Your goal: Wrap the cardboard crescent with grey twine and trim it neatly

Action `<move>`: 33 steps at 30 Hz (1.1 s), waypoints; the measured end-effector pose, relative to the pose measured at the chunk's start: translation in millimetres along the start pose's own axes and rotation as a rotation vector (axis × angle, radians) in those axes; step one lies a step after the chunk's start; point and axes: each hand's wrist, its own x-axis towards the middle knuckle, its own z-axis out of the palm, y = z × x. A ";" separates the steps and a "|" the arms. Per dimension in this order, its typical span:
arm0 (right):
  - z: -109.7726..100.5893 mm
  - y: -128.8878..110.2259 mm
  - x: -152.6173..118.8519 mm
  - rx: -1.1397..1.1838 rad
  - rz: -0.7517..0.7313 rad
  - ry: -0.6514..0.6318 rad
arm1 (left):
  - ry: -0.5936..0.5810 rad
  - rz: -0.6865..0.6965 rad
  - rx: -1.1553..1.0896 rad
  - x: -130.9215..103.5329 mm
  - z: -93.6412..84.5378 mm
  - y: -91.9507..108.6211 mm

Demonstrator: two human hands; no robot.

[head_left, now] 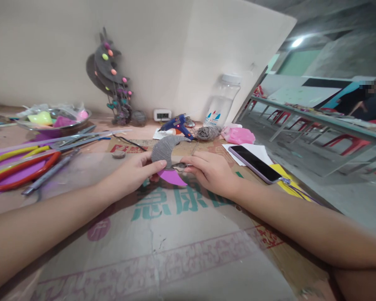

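My left hand point(141, 171) grips a crescent moon shape point(163, 151), its thumb pressed on the front. Grey yarn is wound closely over the upper part of the crescent, while the lower tip is bare purple. Close at its right, my right hand point(211, 172) has its fingers pinched together on grey yarn point(179, 165) at the inner curve. Behind the crescent lies a ball of grey yarn point(207, 133), and a thin strand runs down from it towards my right hand.
A blue glue gun point(179, 124) with a red light lies behind. Further right are a water bottle point(222, 102) and a phone point(255, 164). At left lie scissors point(25, 177) and a metal bowl point(54, 130). A decorated moon hanging point(108, 75) leans at the back.
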 end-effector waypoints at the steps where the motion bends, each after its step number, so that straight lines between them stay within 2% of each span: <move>1: -0.3 0.0 0.2 0.000 0.000 -0.001 | 0.001 0.006 0.004 0.0 0.0 -0.2; 18: -1.2 1.1 -1.4 0.116 0.023 -0.020 | -0.012 0.012 -0.015 1.3 0.4 -2.7; 33: -1.6 0.1 -1.3 0.081 0.013 -0.022 | -0.017 0.023 0.000 0.1 0.1 -1.8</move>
